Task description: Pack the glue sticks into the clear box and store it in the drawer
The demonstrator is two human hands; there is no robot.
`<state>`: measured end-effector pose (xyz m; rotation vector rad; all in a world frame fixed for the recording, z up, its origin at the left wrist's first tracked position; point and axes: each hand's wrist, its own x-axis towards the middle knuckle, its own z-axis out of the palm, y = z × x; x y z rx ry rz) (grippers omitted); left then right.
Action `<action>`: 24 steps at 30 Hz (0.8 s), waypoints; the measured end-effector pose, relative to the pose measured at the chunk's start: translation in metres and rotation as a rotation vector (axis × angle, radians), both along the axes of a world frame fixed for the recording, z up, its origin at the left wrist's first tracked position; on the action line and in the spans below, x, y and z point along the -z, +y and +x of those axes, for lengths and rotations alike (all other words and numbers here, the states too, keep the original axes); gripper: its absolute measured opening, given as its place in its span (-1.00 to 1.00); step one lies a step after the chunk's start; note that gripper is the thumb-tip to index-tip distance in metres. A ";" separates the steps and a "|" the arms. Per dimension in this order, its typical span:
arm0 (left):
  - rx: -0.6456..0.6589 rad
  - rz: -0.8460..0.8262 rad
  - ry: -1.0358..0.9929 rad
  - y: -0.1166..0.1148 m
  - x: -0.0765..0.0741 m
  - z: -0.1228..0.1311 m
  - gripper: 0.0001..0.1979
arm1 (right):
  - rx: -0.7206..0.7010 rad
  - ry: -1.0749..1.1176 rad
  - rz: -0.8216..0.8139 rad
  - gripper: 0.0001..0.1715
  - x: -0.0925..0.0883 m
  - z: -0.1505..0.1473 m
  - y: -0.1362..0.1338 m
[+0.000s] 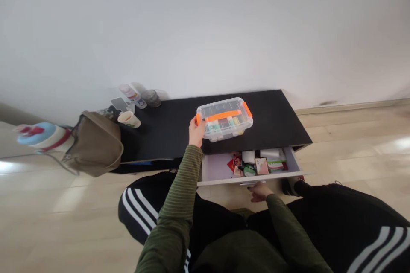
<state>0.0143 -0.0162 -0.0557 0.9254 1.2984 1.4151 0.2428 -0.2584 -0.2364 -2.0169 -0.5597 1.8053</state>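
A clear plastic storage box (221, 130) with an orange handle and orange end clips is at the middle of the black cabinet top. My left hand (196, 131) grips its left end, thumb on the lid by the clip. Small items show through the plastic, too blurred to name. Below it, a white drawer (221, 166) is pulled out toward me. My right hand (260, 191) is at the drawer's front, fingers curled at the metal drawer handle (248, 183). A pack of playing cards (262, 166) and several small packets lie in the drawer's middle and right.
On the left of the cabinet top (272, 130) stand a paper cup (129, 119) holding a drink, a spray can (133, 95), a grey jar (151, 98) and a brown bag (96, 143). A bottle with a blue top (38, 134) leans beside the bag. My knees flank the drawer.
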 end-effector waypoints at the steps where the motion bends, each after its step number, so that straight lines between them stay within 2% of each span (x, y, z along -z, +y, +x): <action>1: -0.008 0.003 -0.002 -0.003 0.000 0.000 -0.52 | -0.059 -0.023 -0.003 -0.75 -0.006 -0.001 -0.005; 5: -0.024 0.015 -0.011 -0.016 0.002 0.001 -0.51 | -0.250 -0.033 0.033 -0.74 -0.036 -0.009 -0.027; 8: -0.033 0.040 -0.016 -0.030 0.002 0.003 -0.50 | -0.278 0.061 0.205 -0.75 -0.061 -0.009 -0.035; 10: -0.043 0.055 -0.016 -0.043 0.001 0.005 -0.50 | -0.173 0.084 0.385 -0.68 -0.077 -0.004 -0.031; 13: -0.055 0.060 -0.012 -0.069 0.001 0.007 -0.50 | 0.114 0.054 0.611 -0.53 -0.097 0.011 -0.015; 15: -0.058 0.049 -0.012 -0.090 0.003 0.006 -0.47 | 0.302 0.080 0.699 -0.46 -0.108 0.022 -0.004; 17: -0.044 0.029 -0.013 -0.114 0.007 0.003 -0.44 | 0.428 0.132 0.746 -0.40 -0.118 0.030 0.004; 19: -0.030 0.005 -0.013 -0.141 0.013 0.000 -0.42 | 0.445 0.168 0.758 -0.31 -0.125 0.036 0.009; 22: -0.005 -0.035 0.000 -0.180 0.024 -0.002 -0.39 | 0.336 0.145 0.724 -0.20 -0.129 0.040 0.011; 24: 0.006 -0.060 0.021 -0.201 0.032 -0.002 -0.39 | 0.252 0.085 0.670 -0.20 -0.127 0.039 0.011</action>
